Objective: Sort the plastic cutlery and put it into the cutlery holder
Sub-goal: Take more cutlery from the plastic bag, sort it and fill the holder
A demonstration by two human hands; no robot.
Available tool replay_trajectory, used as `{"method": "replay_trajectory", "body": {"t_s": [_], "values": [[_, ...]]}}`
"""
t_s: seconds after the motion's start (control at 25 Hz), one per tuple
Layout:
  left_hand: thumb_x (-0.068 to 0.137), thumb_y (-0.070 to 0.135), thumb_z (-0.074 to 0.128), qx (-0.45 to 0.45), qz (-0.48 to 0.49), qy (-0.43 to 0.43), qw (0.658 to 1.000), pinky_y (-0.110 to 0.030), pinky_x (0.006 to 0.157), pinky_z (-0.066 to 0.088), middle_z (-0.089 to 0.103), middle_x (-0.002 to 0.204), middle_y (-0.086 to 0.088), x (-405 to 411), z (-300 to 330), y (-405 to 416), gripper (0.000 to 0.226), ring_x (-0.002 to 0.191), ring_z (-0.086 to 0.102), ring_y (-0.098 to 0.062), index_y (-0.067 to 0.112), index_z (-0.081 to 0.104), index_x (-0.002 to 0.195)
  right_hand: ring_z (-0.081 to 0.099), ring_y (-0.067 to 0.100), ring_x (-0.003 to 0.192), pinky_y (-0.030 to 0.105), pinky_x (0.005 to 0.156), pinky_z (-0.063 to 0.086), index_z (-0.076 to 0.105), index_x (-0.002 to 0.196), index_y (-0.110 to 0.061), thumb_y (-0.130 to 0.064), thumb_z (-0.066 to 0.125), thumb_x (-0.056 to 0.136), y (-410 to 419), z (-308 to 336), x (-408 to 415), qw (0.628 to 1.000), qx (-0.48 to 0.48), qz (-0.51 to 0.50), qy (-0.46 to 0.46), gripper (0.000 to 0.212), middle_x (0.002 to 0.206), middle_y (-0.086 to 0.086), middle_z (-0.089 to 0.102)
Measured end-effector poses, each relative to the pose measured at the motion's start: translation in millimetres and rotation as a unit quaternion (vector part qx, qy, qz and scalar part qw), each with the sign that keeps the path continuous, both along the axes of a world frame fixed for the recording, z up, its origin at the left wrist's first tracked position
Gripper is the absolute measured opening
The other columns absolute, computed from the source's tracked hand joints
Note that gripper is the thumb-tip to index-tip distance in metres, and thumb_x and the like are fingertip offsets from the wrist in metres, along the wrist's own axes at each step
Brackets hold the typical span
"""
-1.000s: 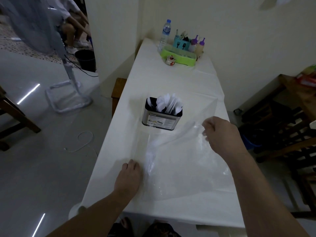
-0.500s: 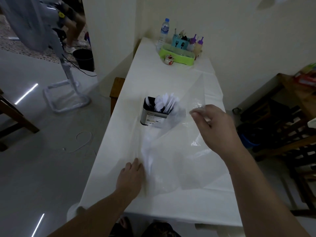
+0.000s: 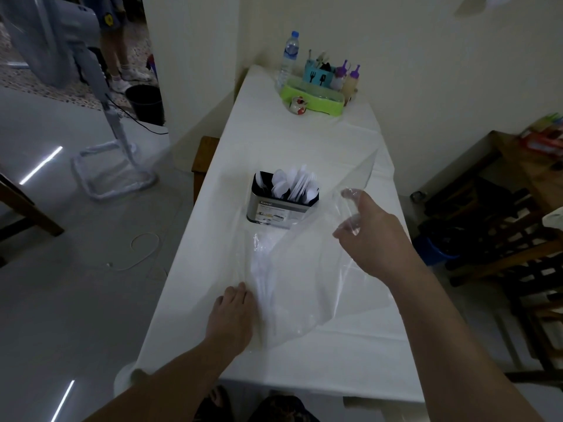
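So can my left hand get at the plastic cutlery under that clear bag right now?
Probably not directly: the left hand rests flat beside the cutlery, but the clear bag, lifted by the right hand, still drapes over it.

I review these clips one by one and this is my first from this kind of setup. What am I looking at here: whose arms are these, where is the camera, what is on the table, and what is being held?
There is no machine here. A person wears one wide-angle camera on the head, looking forward and down, so the two bare arms are their own.

The right hand pinches an edge of a clear plastic bag and lifts it off the white-covered table. The left hand rests on the table at the bag's near left edge; whether it touches the bag I cannot tell.

Behind the bag stands the cutlery holder, a metal tin with white plastic cutlery upright in it. Some pale pieces seem to show through the bag, too blurred to name.

At the far end are a green tray, a water bottle and two squeeze bottles.
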State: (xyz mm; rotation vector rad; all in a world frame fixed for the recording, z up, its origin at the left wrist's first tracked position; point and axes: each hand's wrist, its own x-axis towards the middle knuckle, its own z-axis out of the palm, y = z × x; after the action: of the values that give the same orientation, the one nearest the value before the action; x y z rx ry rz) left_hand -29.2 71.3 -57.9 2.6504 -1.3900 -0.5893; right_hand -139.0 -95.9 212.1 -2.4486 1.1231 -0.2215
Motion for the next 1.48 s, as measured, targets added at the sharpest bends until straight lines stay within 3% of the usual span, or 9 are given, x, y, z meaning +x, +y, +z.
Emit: {"method": "replay_trajectory", "body": {"t_s": [0.16,0.36,0.6,0.76,0.92,1.0,1.2,1.32,1.48], "values": [[0.099,0.015,0.038,0.015,-0.016,0.007,1.000,-0.043,0.123,0.010,0.008,0.165,-0.009,1,-1,2,0.062,0.152,0.003,-0.030,0.009,0.013,0.156,0.061,0.009,0.079,0.032,0.072,0.053,0.043,0.132,-0.041,-0.018,0.052,0.091,3,2,0,0.999,0.011,0.020,-0.037,0.048,0.085,-0.008,0.067],[0.100,0.019,0.041,0.023,-0.021,0.029,0.999,-0.047,0.123,0.010,0.001,0.166,-0.008,2,-3,3,0.065,0.152,0.001,-0.031,0.012,0.008,0.156,0.057,0.005,0.059,0.011,0.055,0.044,0.052,0.121,-0.039,-0.013,0.058,0.088,12,6,4,0.988,0.067,0.017,-0.137,0.043,0.082,-0.006,0.069],[0.102,0.024,0.038,0.022,-0.022,0.032,0.999,-0.046,0.123,0.009,-0.004,0.165,-0.011,3,-7,4,0.062,0.152,-0.001,-0.030,0.016,0.009,0.156,0.060,0.007,0.062,0.016,0.058,0.046,0.054,0.114,-0.039,-0.013,0.060,0.087,12,4,3,0.986,0.076,0.010,-0.148,0.038,0.080,-0.008,0.069],[0.103,0.026,0.034,0.017,-0.020,0.031,0.999,-0.046,0.123,0.010,0.001,0.165,-0.012,3,-7,3,0.057,0.152,0.001,-0.031,0.018,0.014,0.156,0.062,0.005,0.071,0.009,0.057,0.045,0.053,0.115,-0.040,-0.015,0.058,0.087,3,-2,-5,0.991,0.064,0.001,-0.115,0.037,0.081,-0.010,0.070],[0.102,0.027,0.038,0.015,-0.021,0.021,0.999,-0.045,0.122,0.013,0.004,0.165,-0.013,3,-8,2,0.060,0.152,0.004,-0.032,0.018,0.015,0.156,0.062,0.014,0.085,0.030,0.071,0.050,0.050,0.125,-0.032,-0.026,0.055,0.089,-11,-9,-15,0.999,0.004,-0.035,-0.016,0.037,0.092,-0.011,0.066],[0.102,0.027,0.035,0.014,-0.023,0.017,0.999,-0.045,0.122,0.013,0.004,0.165,-0.014,3,-9,3,0.059,0.151,0.004,-0.032,0.018,0.014,0.156,0.061,0.027,0.096,0.033,0.077,0.045,0.047,0.128,-0.017,-0.031,0.057,0.090,-22,-14,-21,0.995,-0.035,-0.079,0.049,0.042,0.104,0.002,0.066],[0.101,0.028,0.037,0.016,-0.022,0.012,1.000,-0.045,0.121,0.013,0.004,0.165,-0.014,2,-9,2,0.060,0.151,0.005,-0.032,0.018,0.014,0.156,0.046,0.043,0.122,0.051,0.095,0.044,0.028,0.137,0.003,-0.045,0.067,0.084,-29,-28,-33,0.948,-0.152,-0.208,0.188,0.082,0.133,0.024,0.047],[0.101,0.028,0.038,0.023,-0.022,0.007,0.999,-0.046,0.121,0.013,0.004,0.164,-0.015,1,-8,1,0.062,0.151,0.006,-0.033,0.017,0.013,0.156,0.044,0.044,0.125,0.053,0.101,0.040,0.031,0.137,0.005,-0.038,0.071,0.081,-28,-45,-33,0.939,-0.244,-0.173,0.172,0.081,0.135,0.026,0.045],[0.100,0.025,0.036,0.032,-0.023,0.009,0.999,-0.046,0.122,0.013,0.002,0.164,-0.015,2,-6,1,0.061,0.151,0.004,-0.034,0.016,0.011,0.156,0.047,0.040,0.122,0.047,0.105,0.038,0.047,0.130,0.003,-0.023,0.070,0.083,-19,-79,-20,0.974,-0.188,-0.053,0.111,0.059,0.133,0.025,0.050]]}}
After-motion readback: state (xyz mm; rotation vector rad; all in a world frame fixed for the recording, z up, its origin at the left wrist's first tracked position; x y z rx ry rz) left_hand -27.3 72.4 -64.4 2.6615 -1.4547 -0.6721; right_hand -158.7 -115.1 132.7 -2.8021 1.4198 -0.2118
